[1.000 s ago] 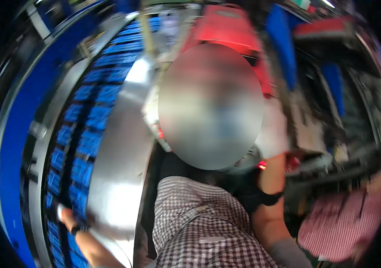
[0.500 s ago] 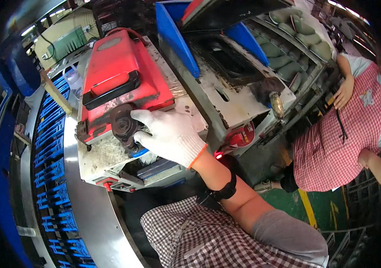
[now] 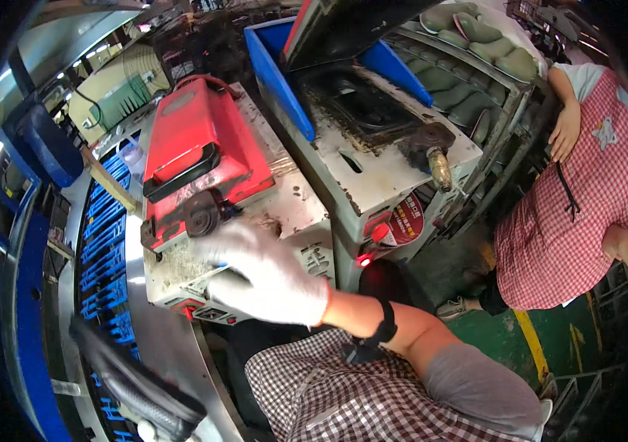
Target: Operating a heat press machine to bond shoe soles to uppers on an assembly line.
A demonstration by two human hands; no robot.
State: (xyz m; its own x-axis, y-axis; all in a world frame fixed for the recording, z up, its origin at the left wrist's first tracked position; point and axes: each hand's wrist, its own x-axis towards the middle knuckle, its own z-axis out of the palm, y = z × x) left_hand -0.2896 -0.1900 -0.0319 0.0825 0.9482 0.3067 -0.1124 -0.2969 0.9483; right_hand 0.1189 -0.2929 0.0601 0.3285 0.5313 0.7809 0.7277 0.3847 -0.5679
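At the lower left of the frame, a dark textured piece [image 3: 137, 383] slanted over the blue slats [image 3: 104, 258] of a conveyor; the white-gloved left hand [image 3: 146, 429] touched its lower side at the bottom edge, too little of it showing to tell how tightly the fingers closed. Left of centre, the red lid [image 3: 185, 136] lay down on its pale machine, a dark latch [image 3: 203, 212] at its front. The gloved right hand [image 3: 259, 274], blurred, was just beside that latch, thumb spread from fingers, nothing visible between them. At upper centre, a second machine [image 3: 377, 177] stood with its lid raised; at upper right lay green shoes [image 3: 513, 66], and at far right stood a person in a red checked apron [image 3: 550, 247].
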